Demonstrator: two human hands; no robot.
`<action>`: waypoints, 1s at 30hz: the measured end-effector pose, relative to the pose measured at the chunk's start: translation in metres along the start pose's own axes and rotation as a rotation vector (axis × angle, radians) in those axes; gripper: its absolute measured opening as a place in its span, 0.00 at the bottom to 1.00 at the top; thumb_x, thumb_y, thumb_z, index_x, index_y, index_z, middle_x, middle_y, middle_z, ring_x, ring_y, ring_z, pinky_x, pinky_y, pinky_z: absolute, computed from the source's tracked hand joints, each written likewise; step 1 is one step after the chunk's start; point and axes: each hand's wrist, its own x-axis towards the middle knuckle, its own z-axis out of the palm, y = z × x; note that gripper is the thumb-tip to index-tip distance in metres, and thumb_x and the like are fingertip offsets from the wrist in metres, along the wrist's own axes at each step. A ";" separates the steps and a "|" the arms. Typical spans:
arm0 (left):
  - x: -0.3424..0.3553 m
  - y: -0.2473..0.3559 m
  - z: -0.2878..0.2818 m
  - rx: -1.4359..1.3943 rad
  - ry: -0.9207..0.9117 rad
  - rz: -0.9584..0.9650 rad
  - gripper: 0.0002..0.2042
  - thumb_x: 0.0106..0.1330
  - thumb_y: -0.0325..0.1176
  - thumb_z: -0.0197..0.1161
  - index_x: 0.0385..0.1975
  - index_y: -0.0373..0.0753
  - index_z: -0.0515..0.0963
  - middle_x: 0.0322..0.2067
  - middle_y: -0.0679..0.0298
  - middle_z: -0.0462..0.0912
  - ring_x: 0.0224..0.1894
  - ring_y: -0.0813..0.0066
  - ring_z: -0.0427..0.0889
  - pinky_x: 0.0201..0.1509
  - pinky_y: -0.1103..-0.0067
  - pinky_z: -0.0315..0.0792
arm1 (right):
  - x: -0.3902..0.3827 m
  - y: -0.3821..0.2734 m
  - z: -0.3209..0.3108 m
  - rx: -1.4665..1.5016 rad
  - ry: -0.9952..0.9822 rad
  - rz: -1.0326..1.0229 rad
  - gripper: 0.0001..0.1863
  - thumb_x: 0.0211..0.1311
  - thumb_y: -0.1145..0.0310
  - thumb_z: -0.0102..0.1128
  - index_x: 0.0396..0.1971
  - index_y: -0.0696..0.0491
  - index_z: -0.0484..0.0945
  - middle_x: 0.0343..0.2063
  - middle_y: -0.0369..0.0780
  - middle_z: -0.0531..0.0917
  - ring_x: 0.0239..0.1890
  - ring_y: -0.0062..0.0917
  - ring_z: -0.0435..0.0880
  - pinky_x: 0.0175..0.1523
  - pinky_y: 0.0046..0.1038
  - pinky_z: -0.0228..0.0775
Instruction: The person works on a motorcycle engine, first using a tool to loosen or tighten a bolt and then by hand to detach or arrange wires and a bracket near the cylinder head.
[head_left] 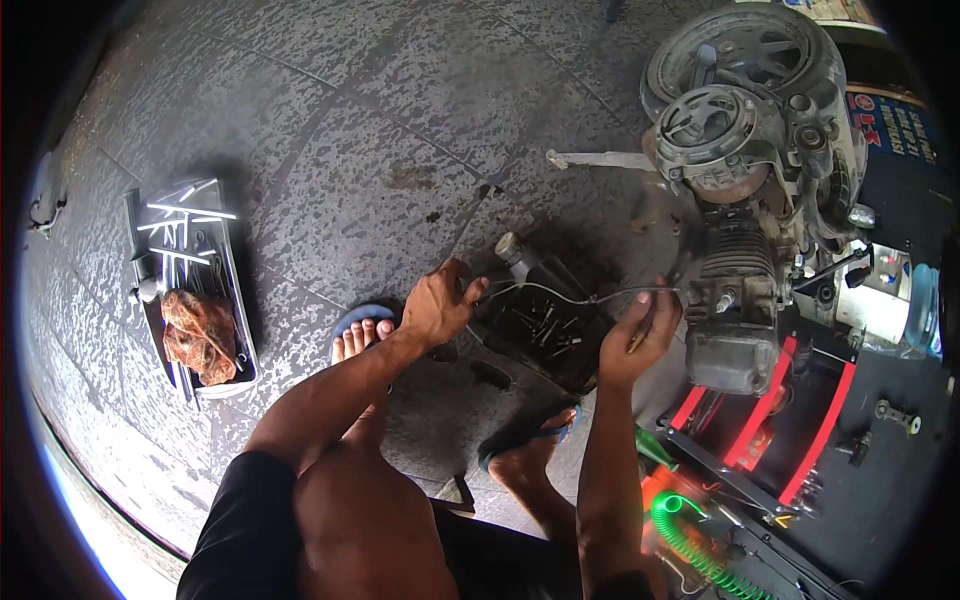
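A thin grey cable (560, 297) runs in a loose curve between my two hands. Its left end is pinched in the closed fingers of my left hand (437, 303). Toward its other end, beside the engine, the fingers of my right hand (640, 335) close on it. A small brass-coloured piece shows against the right palm; I cannot tell what it is. Below the cable lies a dark open tray (582, 372) with several bolts (545, 325) in it. The finned scooter engine (735, 300) stands just right of my right hand.
At the upper right are the fan cover (705, 125) and rear wheel (745, 62). A black tray (248, 340) on the left bears shiny tools and an orange-brown rag (200, 337). Red-striped rack (768, 405) and coiled green hose (680, 540) lie at lower right.
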 end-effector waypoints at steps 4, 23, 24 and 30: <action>-0.005 -0.007 0.001 0.025 -0.008 0.038 0.25 0.66 0.51 0.58 0.46 0.32 0.75 0.41 0.43 0.81 0.48 0.44 0.80 0.51 0.60 0.73 | 0.002 0.000 0.006 0.187 0.108 0.136 0.15 0.69 0.73 0.51 0.49 0.67 0.76 0.49 0.52 0.80 0.48 0.38 0.80 0.54 0.35 0.71; -0.002 -0.035 0.009 0.028 0.108 0.083 0.21 0.63 0.47 0.63 0.42 0.32 0.78 0.35 0.47 0.83 0.37 0.52 0.84 0.42 0.65 0.75 | -0.022 -0.086 -0.073 -0.058 -0.351 0.143 0.12 0.68 0.71 0.54 0.44 0.63 0.77 0.38 0.44 0.83 0.38 0.26 0.82 0.46 0.27 0.75; -0.004 -0.036 0.006 0.032 0.099 0.059 0.21 0.63 0.48 0.63 0.42 0.32 0.78 0.34 0.47 0.83 0.37 0.52 0.84 0.42 0.65 0.75 | -0.014 -0.103 -0.082 -0.016 -0.311 0.127 0.11 0.68 0.71 0.54 0.44 0.62 0.77 0.36 0.43 0.82 0.36 0.25 0.81 0.44 0.26 0.74; -0.021 -0.032 0.001 -0.069 0.012 0.051 0.22 0.64 0.50 0.61 0.43 0.33 0.77 0.31 0.45 0.83 0.37 0.47 0.84 0.43 0.62 0.75 | 0.084 -0.142 -0.079 0.255 -0.011 0.316 0.09 0.69 0.71 0.51 0.44 0.60 0.73 0.31 0.43 0.81 0.25 0.25 0.79 0.30 0.26 0.72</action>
